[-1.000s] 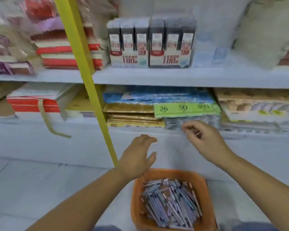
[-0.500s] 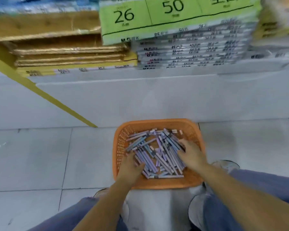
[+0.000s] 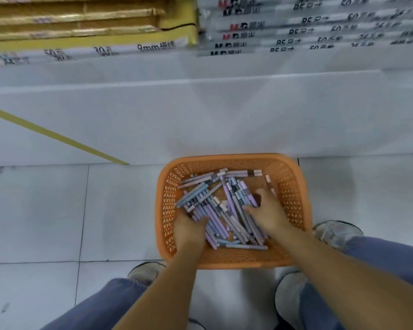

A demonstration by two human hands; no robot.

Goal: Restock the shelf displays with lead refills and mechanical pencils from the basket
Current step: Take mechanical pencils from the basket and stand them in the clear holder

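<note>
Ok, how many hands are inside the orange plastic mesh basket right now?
2. The left hand is among the purple and grey pencils at the near-left of the orange plastic mesh basket; the right hand is on the pile right of centre.

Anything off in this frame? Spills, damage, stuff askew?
Nothing spilled or visibly damaged. The pencils lie criss-crossed in a loose heap, all inside the orange basket on the floor. Left hand and right hand both reach into the heap. A yellow strip slants across the shelf base.
</note>
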